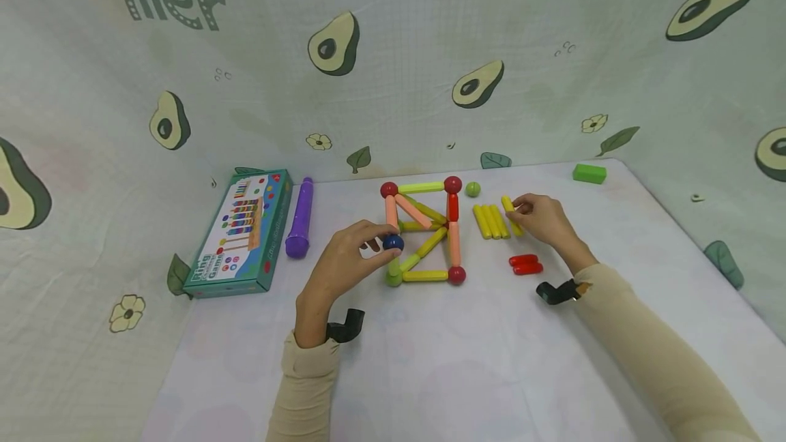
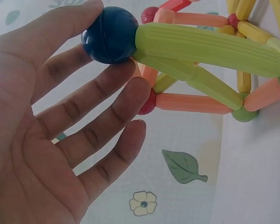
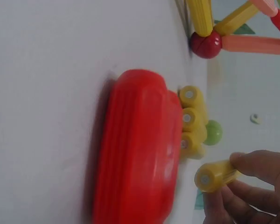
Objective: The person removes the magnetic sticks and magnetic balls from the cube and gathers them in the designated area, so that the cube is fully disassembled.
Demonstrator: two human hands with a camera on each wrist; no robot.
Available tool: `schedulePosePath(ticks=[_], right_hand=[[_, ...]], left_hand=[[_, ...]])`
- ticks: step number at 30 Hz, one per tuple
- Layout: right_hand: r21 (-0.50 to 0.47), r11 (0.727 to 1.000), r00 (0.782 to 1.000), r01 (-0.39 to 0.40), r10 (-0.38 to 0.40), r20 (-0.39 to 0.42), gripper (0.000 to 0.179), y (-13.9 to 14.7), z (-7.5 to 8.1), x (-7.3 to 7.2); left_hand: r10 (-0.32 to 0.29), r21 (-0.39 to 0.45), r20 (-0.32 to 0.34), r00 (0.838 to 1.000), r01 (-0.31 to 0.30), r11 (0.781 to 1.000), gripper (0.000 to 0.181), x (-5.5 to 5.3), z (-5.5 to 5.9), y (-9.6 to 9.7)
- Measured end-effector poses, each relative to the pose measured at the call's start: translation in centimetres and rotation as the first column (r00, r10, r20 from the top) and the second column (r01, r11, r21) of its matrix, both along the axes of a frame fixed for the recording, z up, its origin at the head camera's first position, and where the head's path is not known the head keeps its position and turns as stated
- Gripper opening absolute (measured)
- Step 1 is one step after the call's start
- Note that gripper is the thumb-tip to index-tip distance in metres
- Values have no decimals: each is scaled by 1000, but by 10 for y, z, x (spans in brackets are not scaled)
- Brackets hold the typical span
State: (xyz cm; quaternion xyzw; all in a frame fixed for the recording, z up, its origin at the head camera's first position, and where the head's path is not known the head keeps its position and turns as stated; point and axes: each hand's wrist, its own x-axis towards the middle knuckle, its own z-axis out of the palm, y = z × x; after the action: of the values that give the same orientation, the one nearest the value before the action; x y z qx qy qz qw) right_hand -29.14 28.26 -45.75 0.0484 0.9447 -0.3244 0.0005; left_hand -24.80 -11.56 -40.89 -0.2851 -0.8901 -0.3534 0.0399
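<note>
My left hand (image 1: 342, 256) pinches a dark blue ball (image 1: 393, 242) between thumb and fingertips. In the left wrist view the ball (image 2: 113, 35) sits at the end of a lime-green rod (image 2: 210, 49). That rod belongs to a standing frame of magnetic rods and balls, with red balls (image 1: 456, 275) and a green ball (image 1: 394, 279) at corners. To the right of the frame, my right hand (image 1: 543, 220) pinches a yellow magnetic rod (image 1: 508, 204). Its near end (image 3: 205, 180), with a metal disc, faces the right wrist camera.
Three yellow rods (image 1: 490, 222) lie side by side left of my right hand, two red rods (image 1: 525, 264) nearer me. Behind are a loose green ball (image 1: 473, 189) and a green block (image 1: 589, 173). At left lie a game box (image 1: 239, 230) and a purple stick (image 1: 301, 217).
</note>
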Motion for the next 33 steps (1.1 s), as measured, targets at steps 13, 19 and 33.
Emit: schedulePosePath(ticks=[13,19,33], right_hand=[[-1,1000,992,19,-19,122,41,3,-18,-21],[30,1000,992,-4,1,123,33,1,-20,-22],[17,989,969,-147,148,-199,24,-41,14,30]], left_hand=[[-6,4,10,1000,6,1000,39,-1,-1,-1],[-6,6,8,1000,6,1000,39,-2,-1,-1],[-12,18,12,1000,11,1000,39,-1,-1,0]])
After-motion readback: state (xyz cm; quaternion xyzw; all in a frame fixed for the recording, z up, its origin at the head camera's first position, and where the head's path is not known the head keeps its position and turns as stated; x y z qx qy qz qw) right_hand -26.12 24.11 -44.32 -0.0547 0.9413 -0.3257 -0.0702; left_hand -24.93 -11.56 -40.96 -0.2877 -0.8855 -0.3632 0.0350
